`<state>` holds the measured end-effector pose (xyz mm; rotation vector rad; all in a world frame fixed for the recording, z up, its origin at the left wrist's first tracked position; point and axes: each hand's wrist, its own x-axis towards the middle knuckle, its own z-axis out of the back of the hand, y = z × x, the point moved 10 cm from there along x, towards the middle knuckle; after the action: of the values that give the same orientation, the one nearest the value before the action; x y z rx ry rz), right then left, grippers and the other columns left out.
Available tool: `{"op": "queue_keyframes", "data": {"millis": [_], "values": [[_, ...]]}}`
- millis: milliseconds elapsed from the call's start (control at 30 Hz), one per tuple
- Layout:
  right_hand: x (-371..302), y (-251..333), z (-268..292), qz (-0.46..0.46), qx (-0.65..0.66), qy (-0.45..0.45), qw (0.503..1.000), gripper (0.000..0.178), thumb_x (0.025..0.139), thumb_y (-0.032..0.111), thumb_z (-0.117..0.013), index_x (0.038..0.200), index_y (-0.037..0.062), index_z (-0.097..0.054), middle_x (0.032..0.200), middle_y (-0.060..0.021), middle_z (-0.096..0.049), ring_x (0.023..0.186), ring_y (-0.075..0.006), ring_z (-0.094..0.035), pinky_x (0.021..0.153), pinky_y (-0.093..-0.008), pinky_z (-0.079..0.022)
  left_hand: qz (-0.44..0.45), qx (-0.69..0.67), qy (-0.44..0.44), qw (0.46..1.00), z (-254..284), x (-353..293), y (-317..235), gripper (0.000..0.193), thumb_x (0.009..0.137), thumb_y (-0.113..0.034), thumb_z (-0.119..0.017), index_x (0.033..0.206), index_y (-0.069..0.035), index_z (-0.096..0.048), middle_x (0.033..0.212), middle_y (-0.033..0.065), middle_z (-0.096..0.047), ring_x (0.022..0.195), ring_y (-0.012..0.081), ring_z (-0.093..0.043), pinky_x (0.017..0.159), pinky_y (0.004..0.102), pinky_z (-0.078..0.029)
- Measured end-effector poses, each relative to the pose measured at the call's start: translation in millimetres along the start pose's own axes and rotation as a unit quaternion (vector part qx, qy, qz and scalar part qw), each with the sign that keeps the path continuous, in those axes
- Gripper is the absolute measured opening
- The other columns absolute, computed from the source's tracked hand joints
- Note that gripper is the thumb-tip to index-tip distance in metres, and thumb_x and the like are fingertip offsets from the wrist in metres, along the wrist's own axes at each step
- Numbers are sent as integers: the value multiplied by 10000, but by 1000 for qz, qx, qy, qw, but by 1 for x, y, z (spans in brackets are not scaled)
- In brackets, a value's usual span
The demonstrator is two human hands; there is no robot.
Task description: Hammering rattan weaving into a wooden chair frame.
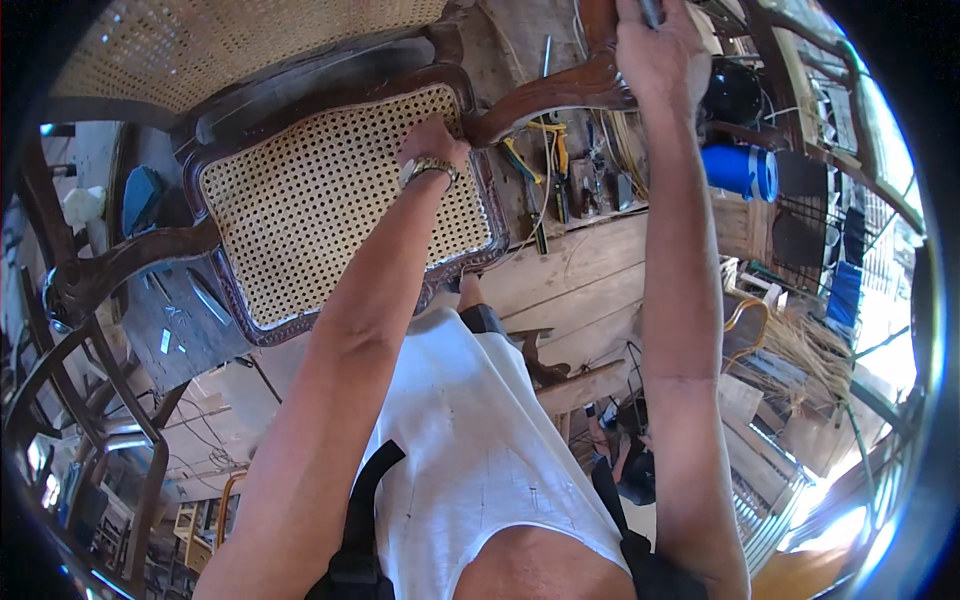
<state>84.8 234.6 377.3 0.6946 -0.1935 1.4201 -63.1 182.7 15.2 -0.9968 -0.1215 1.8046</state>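
A wooden armchair with carved dark brown edges lies before me, its woven cane panel (320,205) facing up. My left hand (434,148), wearing a gold-toned wristwatch (430,172), rests at the panel's upper right corner beside the carved frame (490,205). Its fingers are curled closed; anything in them is hidden. At the top edge of the head view, my right hand (662,62) is closed around a dark grey tool (652,12), of which only a short piece shows. Below that hand, the chair's curved arm (550,98) runs toward the frame.
Yellow-handled pliers (556,148) and other hand tools lie on the wooden bench right of the chair. A blue cylinder (740,172) stands farther right, near loose fibre strands (800,350). A blade-like tool (208,295) lies at left. Another cane panel (230,45) rises behind.
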Motion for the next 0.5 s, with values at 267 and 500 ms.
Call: {"op": "queue_keyframes", "data": {"millis": [267, 500], "values": [[14, -25, -27, 100, -5, -4, 995, 322, 937, 325, -664, 1168, 100, -648, 1032, -173, -697, 1011, -400, -664, 894, -514, -514, -92, 49, -142, 984, -28, 2, 7, 521, 904, -408, -682, 1352, -175, -553, 1238, 137, -668, 1154, 333, -670, 945, 510, -528], [10, -26, -11, 4, -69, 0, 998, 411, 945, 346, -664, 1308, 157, -622, 1126, -194, -705, 1030, -417, -677, 888, -485, -532, -305, -169, -175, 921, -57, -108, 6, 340, 826, -220, -758, 1143, -149, -659, 1298, 111, -599, 1045, 335, -640, 883, 555, -487]]}}
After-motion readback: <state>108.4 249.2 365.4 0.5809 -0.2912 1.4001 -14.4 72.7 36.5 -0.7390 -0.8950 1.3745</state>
